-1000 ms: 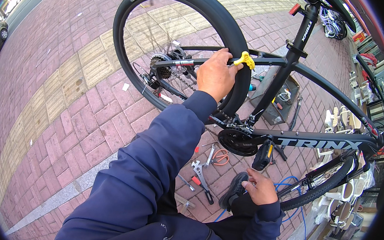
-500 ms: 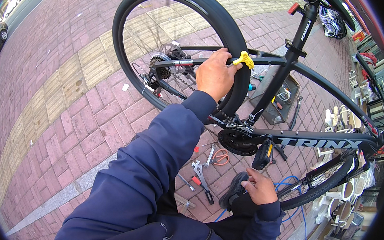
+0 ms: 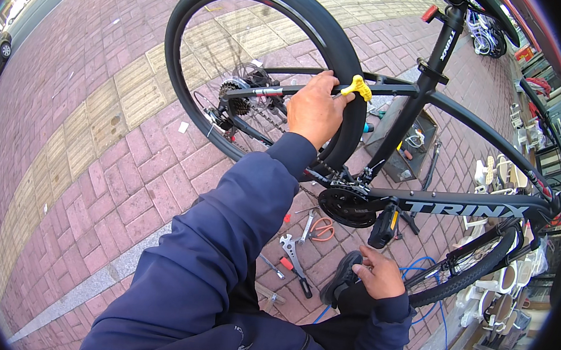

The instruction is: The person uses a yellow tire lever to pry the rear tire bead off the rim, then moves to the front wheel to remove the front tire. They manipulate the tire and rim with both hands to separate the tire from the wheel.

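Observation:
A black bicycle (image 3: 466, 206) stands before me, its rear wheel raised high at the left. My left hand (image 3: 315, 109) is closed at the inner side of the rear tire (image 3: 347, 131). Between its thumb and fingers is one end of a small yellow plastic tool (image 3: 358, 88), which lies across the tire by the frame tube. My right hand (image 3: 380, 274) is low, near my knee, below the black pedal (image 3: 383, 229). Its fingers are loosely bent with the thumb apart, and nothing shows in them.
On the brick paving lie a silver wrench (image 3: 288, 245), orange-handled scissors (image 3: 322, 229) and a red-and-black-handled tool (image 3: 298, 276). A tool tray (image 3: 408, 170) sits behind the frame. A blue hose (image 3: 443, 319) runs by the front wheel; white parts (image 3: 501, 277) crowd the right side.

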{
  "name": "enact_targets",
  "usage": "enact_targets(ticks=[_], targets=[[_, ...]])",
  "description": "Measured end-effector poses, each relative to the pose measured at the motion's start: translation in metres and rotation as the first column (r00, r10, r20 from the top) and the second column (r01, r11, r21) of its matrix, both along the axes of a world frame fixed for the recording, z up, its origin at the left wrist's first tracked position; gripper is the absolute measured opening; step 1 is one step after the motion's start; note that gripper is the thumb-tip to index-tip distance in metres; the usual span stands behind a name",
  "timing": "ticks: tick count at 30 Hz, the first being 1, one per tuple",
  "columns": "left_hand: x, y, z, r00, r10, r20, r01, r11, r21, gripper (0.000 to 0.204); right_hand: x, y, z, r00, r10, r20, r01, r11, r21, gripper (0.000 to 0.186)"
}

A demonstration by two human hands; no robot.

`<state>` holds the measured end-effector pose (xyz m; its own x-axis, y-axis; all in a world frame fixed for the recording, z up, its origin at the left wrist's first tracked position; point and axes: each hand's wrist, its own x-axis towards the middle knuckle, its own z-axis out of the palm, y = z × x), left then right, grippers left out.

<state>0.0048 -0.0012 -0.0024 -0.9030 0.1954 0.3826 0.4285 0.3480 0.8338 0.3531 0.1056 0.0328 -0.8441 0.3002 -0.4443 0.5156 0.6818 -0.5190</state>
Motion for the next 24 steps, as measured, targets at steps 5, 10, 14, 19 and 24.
enact_targets(ticks=[5, 10, 14, 19, 24], targets=[[0.0004, 0.0003, 0.0001, 1.000, 0.018, -0.022, -0.018, 1.000, -0.001, 0.034, 0.0007, 0.0004, -0.0009, 1.000, 0.006, 0.001, -0.006, 1.000, 0.008, 0.054], [0.0007, -0.0001, 0.0001, 1.000, 0.018, -0.018, -0.018, 1.000, -0.009, 0.034, 0.0010, 0.0006, -0.0015, 1.000, 0.011, -0.007, -0.011, 1.000, 0.005, 0.054], [0.0002, -0.0008, 0.0018, 1.000, 0.002, 0.000, -0.002, 1.000, -0.010, 0.034, 0.0010, 0.0007, -0.0017, 1.000, 0.013, 0.001, -0.013, 1.000, 0.007, 0.054], [0.0006, -0.0002, 0.0005, 0.999, 0.026, -0.031, -0.026, 1.000, -0.016, 0.034, 0.0013, 0.0001, -0.0013, 1.000, 0.003, 0.002, -0.003, 1.000, 0.001, 0.054], [0.0000, 0.0007, -0.0014, 0.999, 0.022, -0.029, -0.022, 1.000, -0.004, 0.034, 0.0002, -0.0005, -0.0001, 1.000, 0.000, 0.008, 0.000, 1.000, -0.003, 0.054]])
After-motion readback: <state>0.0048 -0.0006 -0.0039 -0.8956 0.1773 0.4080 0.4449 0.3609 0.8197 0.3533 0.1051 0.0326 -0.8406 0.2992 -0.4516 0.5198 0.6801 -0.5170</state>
